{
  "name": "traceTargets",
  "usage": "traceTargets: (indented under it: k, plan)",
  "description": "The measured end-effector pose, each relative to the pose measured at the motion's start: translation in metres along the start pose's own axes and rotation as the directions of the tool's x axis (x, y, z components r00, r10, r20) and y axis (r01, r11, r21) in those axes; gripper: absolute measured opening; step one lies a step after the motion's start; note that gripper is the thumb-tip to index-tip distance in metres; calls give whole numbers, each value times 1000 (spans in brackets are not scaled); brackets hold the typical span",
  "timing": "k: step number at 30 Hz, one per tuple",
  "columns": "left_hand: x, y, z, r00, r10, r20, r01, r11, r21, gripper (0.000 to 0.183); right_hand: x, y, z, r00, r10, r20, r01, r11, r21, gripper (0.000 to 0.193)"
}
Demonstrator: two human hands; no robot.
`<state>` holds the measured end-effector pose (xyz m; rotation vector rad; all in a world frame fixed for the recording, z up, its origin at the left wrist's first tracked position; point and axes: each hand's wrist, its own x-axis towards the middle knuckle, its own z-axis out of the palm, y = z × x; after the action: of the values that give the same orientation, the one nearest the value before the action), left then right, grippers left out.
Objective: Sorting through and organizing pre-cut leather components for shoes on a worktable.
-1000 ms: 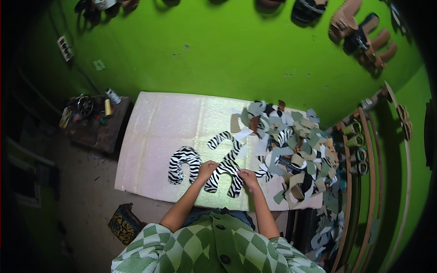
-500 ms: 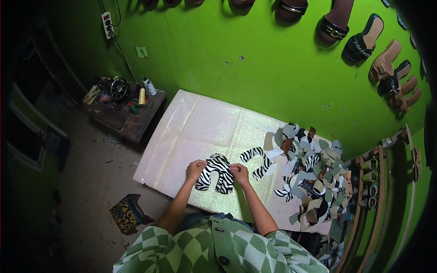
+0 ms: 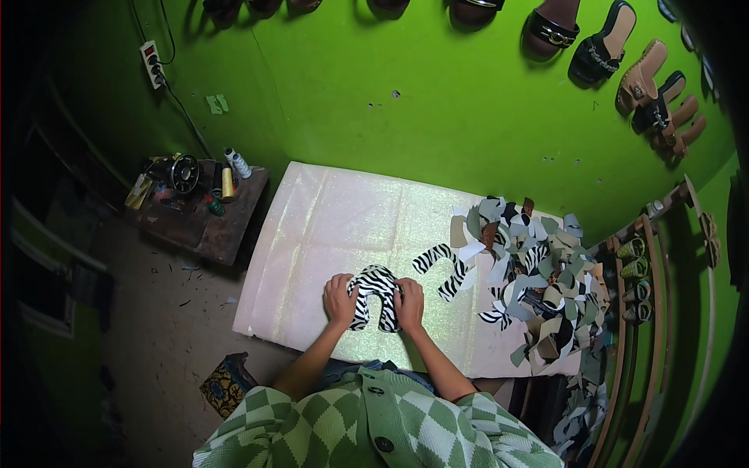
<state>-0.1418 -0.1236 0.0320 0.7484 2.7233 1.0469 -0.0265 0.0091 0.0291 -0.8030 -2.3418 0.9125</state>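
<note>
A U-shaped zebra-striped piece (image 3: pixel 376 278), black and white, lies on the shiny pale table cover (image 3: pixel 312 226) with its opening toward me. My left hand (image 3: pixel 340 301) grips its left edge, thumb on the striped face. On the opposite side my right hand (image 3: pixel 409 304) holds the right edge with bent fingers. Whether it is a single layer or several stacked ones I cannot tell. Just right of my right hand lies a curved zebra-striped strip (image 3: pixel 449 269), apart from both hands.
A heap of offcuts (image 3: pixel 546 281) in green, white, tan and zebra print covers the table's right side. At far left a sewing machine (image 3: pixel 175 173) stands on a small dark table (image 3: pixel 222 230) with thread spools (image 3: pixel 227 183). Sandals (image 3: pixel 601 54) hang on the green wall; a wooden rack (image 3: pixel 655 312) stands right.
Both hands have shifted from pinching the upper sides of the zebra-striped piece to closing around its side edges. The piece now sits flatter and its legs look more even. The view has tilted slightly.
</note>
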Motion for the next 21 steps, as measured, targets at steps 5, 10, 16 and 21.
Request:
traceTargets:
  k: [5, 10, 16, 21]
  plan:
    - [-19, -4, 12, 914, 388, 122, -406, 883, 234, 48, -18, 0, 10, 930, -326, 168, 362, 891, -273, 48]
    - [-21, -15, 24, 879, 402, 257, -470, 822, 321, 57, -19, 1, 13, 918, -249, 309, 357, 859, -368, 52]
    - [-17, 6, 26, 916, 396, 61, -400, 901, 170, 41, -9, 19, -7, 969, -162, 187, 176, 982, -65, 45]
    - [11, 67, 46, 868, 486, 102, -495, 863, 101, 38, -15, 56, -40, 971, 168, -172, -213, 933, -291, 48]
